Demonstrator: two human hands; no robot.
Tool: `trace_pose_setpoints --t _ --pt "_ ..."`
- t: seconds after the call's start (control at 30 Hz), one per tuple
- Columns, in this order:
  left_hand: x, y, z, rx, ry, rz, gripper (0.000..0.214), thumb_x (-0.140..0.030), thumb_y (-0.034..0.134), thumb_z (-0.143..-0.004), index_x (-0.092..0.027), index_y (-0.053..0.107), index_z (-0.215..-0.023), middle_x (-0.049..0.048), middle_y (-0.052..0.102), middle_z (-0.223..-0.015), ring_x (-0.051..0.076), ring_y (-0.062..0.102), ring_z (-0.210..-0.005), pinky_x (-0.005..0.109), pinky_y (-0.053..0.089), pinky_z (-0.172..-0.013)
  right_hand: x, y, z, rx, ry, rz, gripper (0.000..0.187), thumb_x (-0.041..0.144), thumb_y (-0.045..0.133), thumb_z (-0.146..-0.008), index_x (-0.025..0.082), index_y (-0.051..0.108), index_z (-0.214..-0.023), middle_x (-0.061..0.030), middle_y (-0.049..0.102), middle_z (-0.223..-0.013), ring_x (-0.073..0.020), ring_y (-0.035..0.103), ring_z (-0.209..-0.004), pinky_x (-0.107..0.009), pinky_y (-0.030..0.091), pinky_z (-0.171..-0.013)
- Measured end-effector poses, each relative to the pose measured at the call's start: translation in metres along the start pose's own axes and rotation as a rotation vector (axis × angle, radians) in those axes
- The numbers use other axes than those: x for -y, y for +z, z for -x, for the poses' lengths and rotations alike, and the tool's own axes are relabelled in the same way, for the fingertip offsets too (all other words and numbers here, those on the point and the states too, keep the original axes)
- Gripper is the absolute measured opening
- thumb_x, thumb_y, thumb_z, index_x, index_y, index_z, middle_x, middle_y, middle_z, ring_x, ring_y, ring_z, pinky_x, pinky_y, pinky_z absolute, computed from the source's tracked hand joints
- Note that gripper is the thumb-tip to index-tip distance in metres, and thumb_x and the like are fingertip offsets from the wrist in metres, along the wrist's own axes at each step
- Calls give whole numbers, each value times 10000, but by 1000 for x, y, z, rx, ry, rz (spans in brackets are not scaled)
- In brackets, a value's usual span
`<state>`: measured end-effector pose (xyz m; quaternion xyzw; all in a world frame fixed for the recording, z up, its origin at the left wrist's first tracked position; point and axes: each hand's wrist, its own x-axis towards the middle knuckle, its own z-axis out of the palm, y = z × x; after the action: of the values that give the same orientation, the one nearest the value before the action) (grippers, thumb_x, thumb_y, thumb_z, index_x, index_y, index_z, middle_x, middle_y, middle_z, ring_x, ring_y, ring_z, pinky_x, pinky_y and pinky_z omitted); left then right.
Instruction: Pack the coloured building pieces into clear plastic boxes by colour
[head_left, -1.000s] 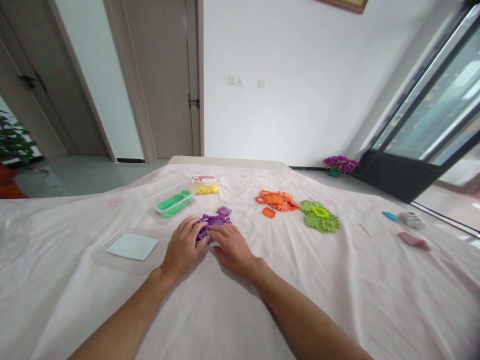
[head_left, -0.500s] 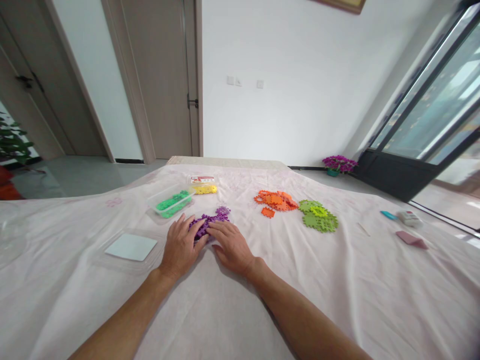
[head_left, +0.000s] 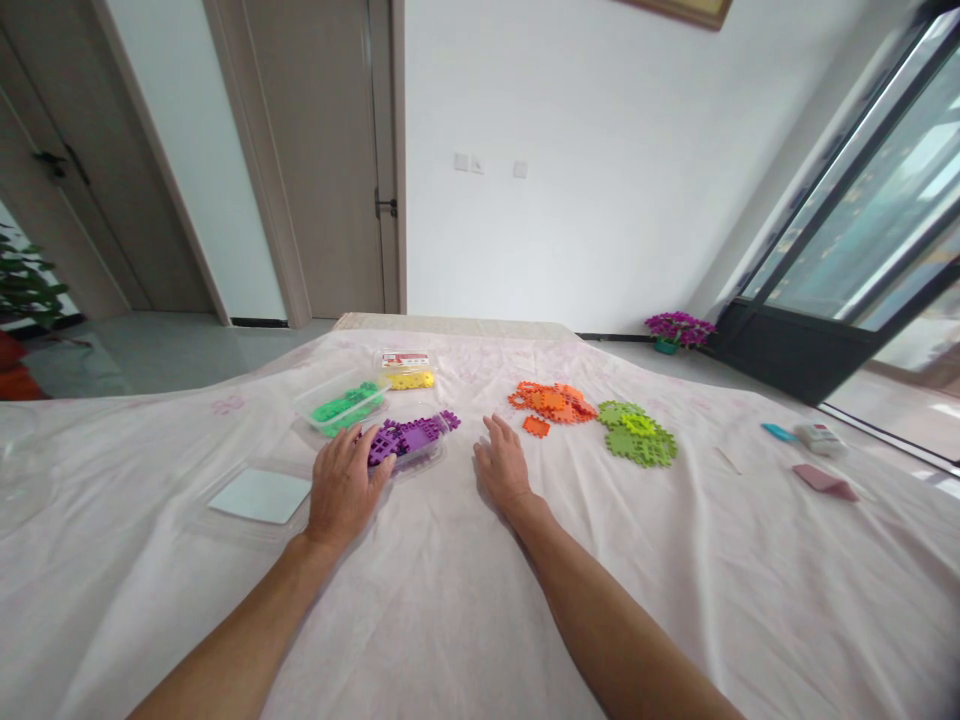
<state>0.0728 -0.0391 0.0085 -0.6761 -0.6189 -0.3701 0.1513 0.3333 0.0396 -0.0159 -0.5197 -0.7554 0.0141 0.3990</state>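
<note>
Tub [head_left: 424, 460] of purple pieces [head_left: 415, 436] has left hand [head_left: 343, 485] on its end, can't tell if gripping, right hand [head_left: 502, 468] empty, loosely spread near orange pieces [head_left: 555, 402]

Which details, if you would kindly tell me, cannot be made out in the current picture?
Head view, left end of the clear container with the purple pieces: hidden by the left hand.
Head view, print on the red-and-white label: too small to read.
Head view, clear plastic object: cut off by the left edge.
Head view, picture frame: mostly cut off by the top edge.
Head view, count of orange pieces: hidden because they overlap.
</note>
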Motion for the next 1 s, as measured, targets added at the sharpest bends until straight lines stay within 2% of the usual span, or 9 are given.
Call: trace_pose_setpoints --t 0.1,0.23,0.4,0.5,0.63,0.7,0.8,0.9,1.0 --pt "0 3 0 33 -63 56 492 -427 499 -937 -165 518 -1353 184 525 -1392 355 438 -1342 552 362 -1099 11 2 -2 123 -39 76 520 191 481 -909 143 433 -1425 -174 410 -1502 -280 382 -1370 -483 375 -1100" --pt "7 10 1 7 -135 257 500 -367 500 -926 -174 477 -1387 162 463 -1440 323 343 -1418 531 298 -1170 27 3 -12 250 -110 127 563 224 494 -918 183 384 -1469 -151 334 -1556 -273 356 -1386 -462 364 -1107" --pt "13 13 4 14 -240 438 491 -227 410 -915 -193 453 -1402 128 397 -1479 278 288 -1453 507 222 -1220 28 19 -39 385 -267 108 622 185 480 -889 180 362 -1500 -123 290 -1589 -234 300 -1433 -407 311 -1149" --pt "14 11 3 3 -250 482 508 -176 402 -873 -200 486 -1373 109 426 -1445 261 310 -1441 477 221 -1227 25 26 -61 510 -331 108 583 243 476 -913 176 395 -1486 -125 356 -1559 -237 345 -1412 -392 317 -1139" --pt "15 9 1 15 -244 502 478 -153 393 -843 -187 550 -1294 113 475 -1380 262 358 -1408 474 240 -1219 25 25 -81 646 -381 152 417 260 523 -906 241 574 -1320 -89 579 -1360 -232 525 -1231 -358 400 -1026" --pt "16 9 0 35 -233 515 457 -141 383 -837 -198 584 -1243 101 487 -1366 254 367 -1403 465 245 -1218 26 21 -80 625 -357 216 312 237 539 -894 228 646 -1187 -103 650 -1205 -235 576 -1108 -341 429 -942" --pt "17 8 0 66 -228 517 416 -156 380 -858 -197 606 -1205 103 484 -1370 251 372 -1398 462 249 -1214 24 15 -66 523 -274 264 205 248 548 -893 196 692 -1029 -121 680 -1037 -243 586 -1003 -340 429 -884" --pt "16 8 1 99 -206 519 380 -220 413 -896 -206 589 -1232 106 478 -1378 255 387 -1386 469 261 -1206 10 11 -46 351 -162 168 231 310 591 -881 190 695 -1049 -109 687 -1017 -235 583 -986 -351 420 -908" --pt "13 7 2 150 -146 523 382 -293 435 -933 -225 551 -1290 100 459 -1408 250 378 -1395 468 262 -1205 -4 5 -37 129 15 5 284 350 632 -854 181 697 -1072 -99 697 -1020 -236 594 -987 -376 430 -927"
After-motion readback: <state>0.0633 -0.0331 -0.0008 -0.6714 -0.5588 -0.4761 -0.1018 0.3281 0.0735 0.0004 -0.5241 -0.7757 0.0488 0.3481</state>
